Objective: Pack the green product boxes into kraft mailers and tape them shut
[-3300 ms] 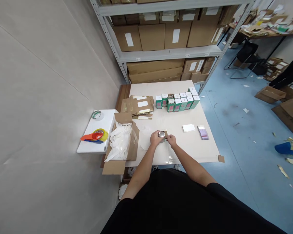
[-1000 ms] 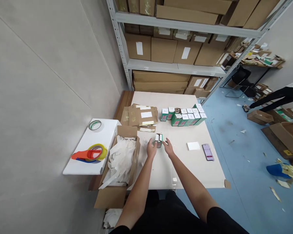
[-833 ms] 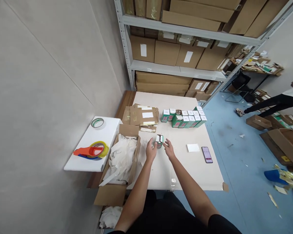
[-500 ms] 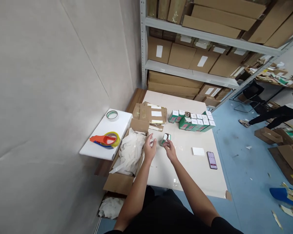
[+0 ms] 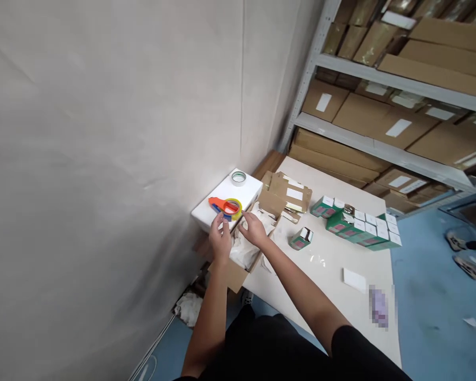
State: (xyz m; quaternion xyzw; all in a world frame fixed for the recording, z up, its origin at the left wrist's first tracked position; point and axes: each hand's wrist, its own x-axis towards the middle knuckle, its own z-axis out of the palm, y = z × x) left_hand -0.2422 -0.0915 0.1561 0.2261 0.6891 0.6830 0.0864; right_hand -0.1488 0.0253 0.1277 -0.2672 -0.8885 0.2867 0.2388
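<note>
My left hand [image 5: 220, 241] reaches to the near edge of the tape dispenser [image 5: 218, 202], its fingers up and slightly apart. My right hand [image 5: 254, 230] is just right of the dispenser's yellow tape roll [image 5: 238, 214], with thumb and fingers apart over the open carton. Whether either hand touches the dispenser is not clear. The orange and blue dispenser lies on a white block [image 5: 206, 214]. Below the hands, the cardboard carton [image 5: 272, 202] holds crumpled white paper [image 5: 244, 248]. A small green and white box [image 5: 301, 239] stands alone on the table, its top flaps partly raised.
Another tape roll [image 5: 238, 178] lies on the white block by the wall. Flattened cardboard [image 5: 280, 189] and rows of green boxes [image 5: 363, 227] sit farther back. A white card [image 5: 354, 279] and a blurred phone [image 5: 379, 308] lie at right. Shelving [image 5: 341, 132] stands behind; a person's legs show at right.
Both hands have left the small green box and moved left to the tape dispenser. The box stays on the table. My view has swung left and tilted.
</note>
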